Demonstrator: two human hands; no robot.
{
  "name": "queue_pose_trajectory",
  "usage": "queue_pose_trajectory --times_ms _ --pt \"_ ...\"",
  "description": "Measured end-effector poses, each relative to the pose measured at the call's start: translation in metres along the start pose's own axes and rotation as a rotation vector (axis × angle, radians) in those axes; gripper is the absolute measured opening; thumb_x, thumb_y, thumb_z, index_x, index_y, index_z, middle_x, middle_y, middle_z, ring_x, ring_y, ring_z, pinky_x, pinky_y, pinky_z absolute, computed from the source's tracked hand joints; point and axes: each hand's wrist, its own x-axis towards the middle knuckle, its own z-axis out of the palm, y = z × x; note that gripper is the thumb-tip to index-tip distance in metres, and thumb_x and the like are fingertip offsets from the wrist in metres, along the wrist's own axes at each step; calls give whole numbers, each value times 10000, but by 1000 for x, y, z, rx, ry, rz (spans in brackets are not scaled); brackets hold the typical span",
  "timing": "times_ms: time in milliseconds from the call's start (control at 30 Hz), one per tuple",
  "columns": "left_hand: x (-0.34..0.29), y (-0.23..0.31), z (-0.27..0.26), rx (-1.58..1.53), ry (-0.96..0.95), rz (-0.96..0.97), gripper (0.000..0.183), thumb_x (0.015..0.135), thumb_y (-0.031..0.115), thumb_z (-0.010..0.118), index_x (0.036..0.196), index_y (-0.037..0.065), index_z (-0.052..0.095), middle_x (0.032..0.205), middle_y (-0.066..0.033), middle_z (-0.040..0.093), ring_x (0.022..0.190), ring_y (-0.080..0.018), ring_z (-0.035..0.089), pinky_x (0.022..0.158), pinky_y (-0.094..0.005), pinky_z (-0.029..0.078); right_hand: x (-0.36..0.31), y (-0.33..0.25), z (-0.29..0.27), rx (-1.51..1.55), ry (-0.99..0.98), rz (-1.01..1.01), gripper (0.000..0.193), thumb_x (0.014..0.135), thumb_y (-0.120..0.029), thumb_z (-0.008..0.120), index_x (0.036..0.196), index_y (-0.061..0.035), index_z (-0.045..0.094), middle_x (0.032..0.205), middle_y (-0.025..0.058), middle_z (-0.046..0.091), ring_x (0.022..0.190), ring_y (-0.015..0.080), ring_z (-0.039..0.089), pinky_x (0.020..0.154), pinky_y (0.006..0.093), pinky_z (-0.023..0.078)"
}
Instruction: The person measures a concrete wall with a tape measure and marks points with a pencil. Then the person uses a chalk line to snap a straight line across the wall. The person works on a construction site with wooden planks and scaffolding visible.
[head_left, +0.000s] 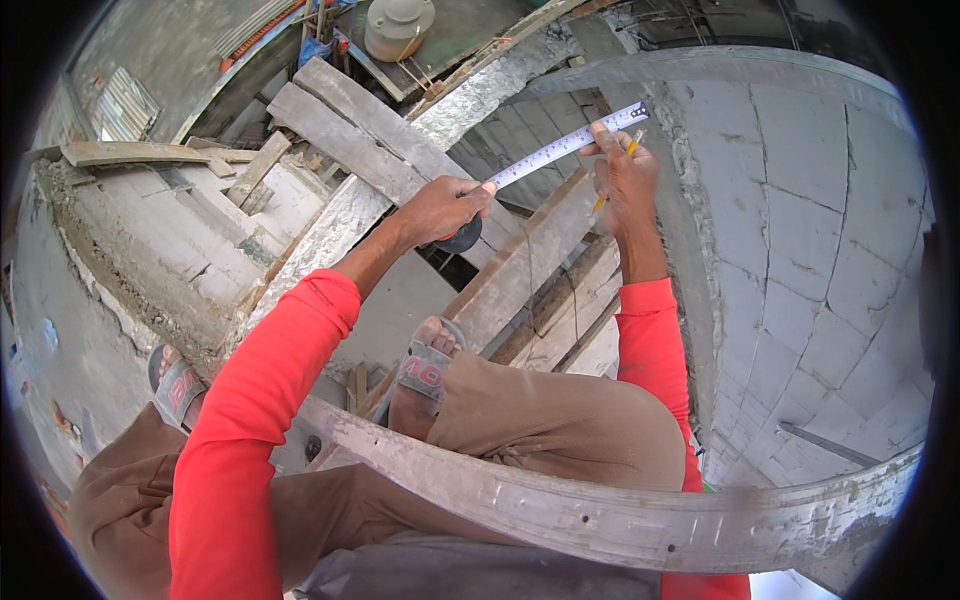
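My left hand [436,214] is closed round the dark case of a tape measure [462,237], its thumb on the blade where it leaves the case. The white blade [545,155] runs straight out, up and to the right. Near its far end, my right hand [630,190] pinches the blade's edge between its fingers. The same hand also grips a thin yellow pencil [634,146], which crosses the palm and shows on both sides. The blade's metal-tipped end sticks out just past the right fingers, in the air in front of the block wall.
Grey planks [350,130] and a board [530,260] lie under my hands and by my sandalled foot [425,370]. A long beam [580,510] crosses in front of my lap. At right stands a block wall [800,230]; a round tank [398,28] is far below.
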Motion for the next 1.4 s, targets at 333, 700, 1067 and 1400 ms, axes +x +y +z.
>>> queue_pose_trajectory --times_ms 333,700,1067,1400 --pt "46 9 8 -2 100 23 715 1018 720 574 934 36 765 644 -52 576 636 -182 563 617 -377 442 9 -68 -50 -161 114 -172 303 1013 -259 779 854 -1 780 616 -111 392 531 20 285 502 252 190" --pt "134 48 18 -11 381 -323 614 1060 494 541 1302 -41 724 1321 -273 718 1251 -445 678 1055 -487 523 32 -33 -22 -633 136 -119 332 970 -325 798 871 -10 834 615 -56 494 583 79 406 556 324 335" --pt "165 21 18 -353 320 -396 476 1072 421 593 1194 -28 695 1070 -170 668 867 -291 694 635 -472 597 96 17 3 -501 185 -191 378 990 -379 767 894 -18 828 637 -34 540 623 80 442 605 300 389" --pt "167 24 20 -363 295 -411 476 1084 452 590 1175 -2 704 1068 -153 667 798 -287 683 625 -485 591 95 3 4 -585 148 -264 352 979 -327 733 872 -3 819 597 16 564 582 118 510 594 342 432"
